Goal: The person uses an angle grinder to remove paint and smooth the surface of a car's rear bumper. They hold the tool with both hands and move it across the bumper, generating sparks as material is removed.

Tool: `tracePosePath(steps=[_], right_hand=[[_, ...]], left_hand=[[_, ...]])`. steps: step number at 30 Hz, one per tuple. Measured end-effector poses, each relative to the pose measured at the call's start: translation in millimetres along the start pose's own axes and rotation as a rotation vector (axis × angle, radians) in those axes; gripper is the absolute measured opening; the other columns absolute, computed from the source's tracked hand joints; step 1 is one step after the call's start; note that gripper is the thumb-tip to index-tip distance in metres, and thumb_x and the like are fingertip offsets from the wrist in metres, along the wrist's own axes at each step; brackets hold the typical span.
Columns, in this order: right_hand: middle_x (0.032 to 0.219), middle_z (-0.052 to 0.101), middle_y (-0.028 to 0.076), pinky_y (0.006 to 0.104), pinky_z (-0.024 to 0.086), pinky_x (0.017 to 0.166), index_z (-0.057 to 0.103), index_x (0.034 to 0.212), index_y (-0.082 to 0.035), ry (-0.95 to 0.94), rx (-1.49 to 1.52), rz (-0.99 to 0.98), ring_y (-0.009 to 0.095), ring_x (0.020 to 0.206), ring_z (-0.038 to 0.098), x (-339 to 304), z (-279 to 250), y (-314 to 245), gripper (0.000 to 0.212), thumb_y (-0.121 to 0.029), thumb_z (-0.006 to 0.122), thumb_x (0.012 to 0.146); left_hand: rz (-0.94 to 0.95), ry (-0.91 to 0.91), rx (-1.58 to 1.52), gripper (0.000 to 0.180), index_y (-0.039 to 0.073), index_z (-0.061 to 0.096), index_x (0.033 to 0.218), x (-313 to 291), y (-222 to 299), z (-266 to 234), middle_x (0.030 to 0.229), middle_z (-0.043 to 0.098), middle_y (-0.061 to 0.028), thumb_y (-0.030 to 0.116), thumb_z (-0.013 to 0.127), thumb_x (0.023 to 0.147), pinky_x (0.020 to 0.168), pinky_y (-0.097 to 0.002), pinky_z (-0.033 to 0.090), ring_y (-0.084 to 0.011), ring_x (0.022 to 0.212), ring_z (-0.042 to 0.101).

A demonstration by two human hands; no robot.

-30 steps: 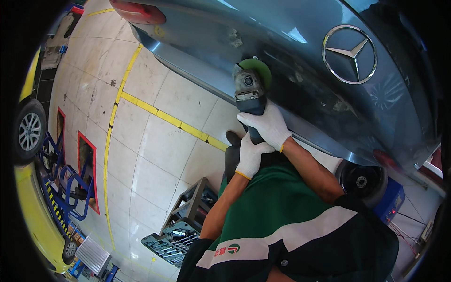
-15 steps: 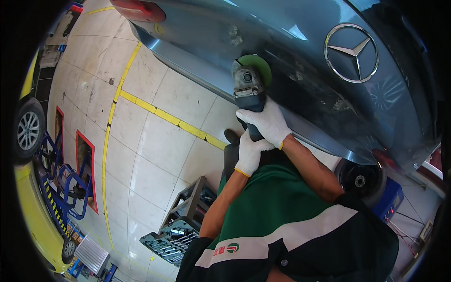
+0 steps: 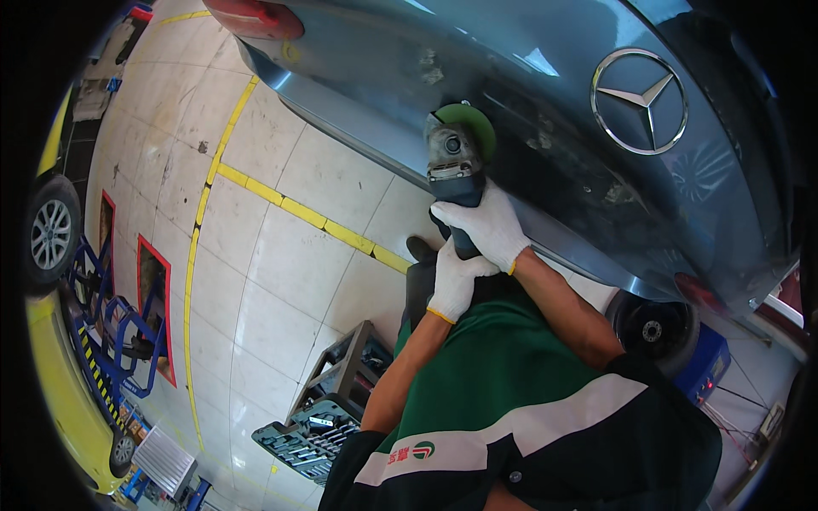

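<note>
An angle grinder (image 3: 454,162) with a green disc (image 3: 474,129) is in both my hands. White knitted gloves with yellow cuffs cover them. My right hand (image 3: 487,223) wraps round the grinder's dark body just behind its grey metal head. Lower down, my left hand (image 3: 457,278) closes on the rear of the body. The disc lies against or very near the blue-grey car's rear panel (image 3: 545,111); contact is hard to tell. Scuffed patches and a dull dark area mark the panel around it. A round chrome star emblem (image 3: 640,101) sits to the right.
A tool cart (image 3: 343,368) with an open socket set (image 3: 311,439) stands at my left. A loose wheel (image 3: 654,329) and a blue box (image 3: 704,364) are at the right. Farther left, a yellow car (image 3: 64,383) stands by a blue lift frame (image 3: 136,341).
The view has shifted very slightly. My hands and the grinder keep nearly the same place on the panel, with the same grip.
</note>
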State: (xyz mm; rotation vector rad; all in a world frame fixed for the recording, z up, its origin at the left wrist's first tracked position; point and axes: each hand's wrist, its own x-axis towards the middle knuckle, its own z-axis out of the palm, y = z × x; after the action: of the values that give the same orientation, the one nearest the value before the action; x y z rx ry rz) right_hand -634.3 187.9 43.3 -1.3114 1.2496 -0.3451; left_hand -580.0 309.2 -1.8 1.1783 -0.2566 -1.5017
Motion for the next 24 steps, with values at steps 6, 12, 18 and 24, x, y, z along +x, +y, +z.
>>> tracePosePath(steps=[6, 12, 18, 24], right_hand=[[0.102, 0.072, 0.009, 0.0325, 0.058, 0.082, 0.065, 0.116, 0.000, -0.011, -0.003, -0.071, 0.016, 0.089, 0.070, 1.7, -1.7, -1.5, 0.045, -0.021, 0.085, 0.082], [0.099, 0.072, 0.009, 0.0322, 0.058, 0.081, 0.065, 0.116, 0.000, -0.019, 0.027, -0.059, 0.016, 0.088, 0.070, 4.5, 0.8, 5.7, 0.046, -0.022, 0.086, 0.082], [0.101, 0.072, 0.009, 0.0324, 0.058, 0.081, 0.065, 0.115, 0.001, 0.018, -0.048, -0.047, 0.016, 0.088, 0.070, -0.1, -1.1, 2.4, 0.047, -0.024, 0.086, 0.081], [0.102, 0.073, 0.011, 0.0329, 0.058, 0.081, 0.065, 0.115, 0.001, 0.015, -0.016, -0.056, 0.017, 0.088, 0.070, 3.1, -0.5, 4.7, 0.049, -0.026, 0.087, 0.080]], left_hand=[[-0.023, 0.075, -0.071, 0.040, -0.001, 0.065, 0.110, 3.4, 6.5, 7.7, 0.099, 0.074, -0.0052, 0.003, 0.076, 0.071, 0.084, -0.0294, 0.056, -0.0156, 0.089, 0.070], [-0.009, 0.059, -0.040, 0.041, -0.001, 0.065, 0.114, 1.8, 0.8, 4.1, 0.101, 0.074, -0.0059, 0.002, 0.075, 0.074, 0.083, -0.0302, 0.056, -0.0161, 0.089, 0.070], [-0.025, 0.017, -0.035, 0.043, -0.001, 0.065, 0.121, -0.6, 2.6, 3.0, 0.105, 0.074, -0.0064, 0.002, 0.074, 0.079, 0.086, -0.0310, 0.057, -0.0179, 0.095, 0.072], [-0.017, 0.043, -0.008, 0.042, -0.002, 0.065, 0.119, 2.3, 1.6, 3.4, 0.103, 0.073, -0.0064, 0.001, 0.073, 0.078, 0.084, -0.0303, 0.056, -0.0180, 0.092, 0.071]])
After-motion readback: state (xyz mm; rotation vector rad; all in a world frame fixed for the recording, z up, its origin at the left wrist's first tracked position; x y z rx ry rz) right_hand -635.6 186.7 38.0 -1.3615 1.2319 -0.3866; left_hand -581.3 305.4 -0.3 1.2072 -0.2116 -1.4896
